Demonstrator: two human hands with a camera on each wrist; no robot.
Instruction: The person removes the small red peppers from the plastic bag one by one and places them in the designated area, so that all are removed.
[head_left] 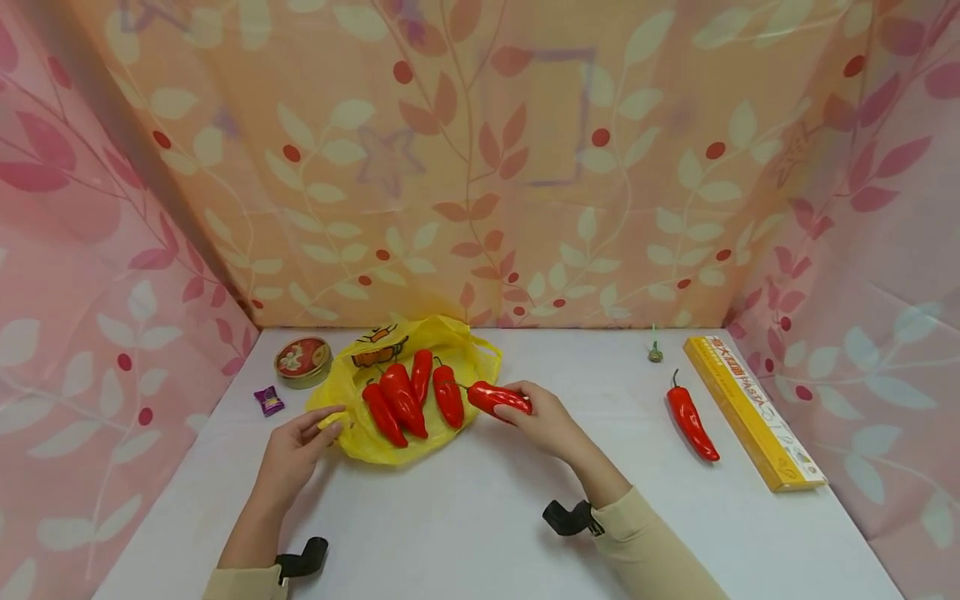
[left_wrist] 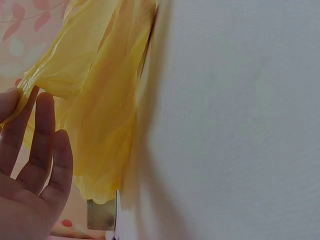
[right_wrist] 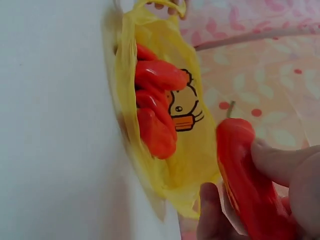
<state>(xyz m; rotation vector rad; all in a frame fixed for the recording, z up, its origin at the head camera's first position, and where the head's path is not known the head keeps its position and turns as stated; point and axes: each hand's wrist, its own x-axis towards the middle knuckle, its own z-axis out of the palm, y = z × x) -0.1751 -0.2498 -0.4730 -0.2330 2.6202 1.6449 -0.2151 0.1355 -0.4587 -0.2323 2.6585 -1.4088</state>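
Observation:
A yellow plastic bag (head_left: 420, 450) with a cartoon print lies with its mouth spread, and several red peppers (head_left: 402, 400) rest inside it. The left hand (head_left: 291, 458) pinches the bag's left edge between thumb and index finger; in the left wrist view its other fingers (left_wrist: 60, 160) stand loosely beside the yellow film. The right hand (head_left: 543, 421) grips one red pepper (head_left: 487, 395) just right of the bag, stem end pointing toward it. In the right wrist view the thumb lies along this held pepper (right_wrist: 245, 170), with the bag's mouth beyond it.
Another red pepper (head_left: 692, 421) lies at the right, next to a long yellow box (head_left: 750, 417). A small green stemmed item (head_left: 656, 353) sits farther back. Left of the bag are a round tin (head_left: 303, 360) and a purple wrapped candy (head_left: 269, 401). Patterned curtains (head_left: 480, 167) enclose the table.

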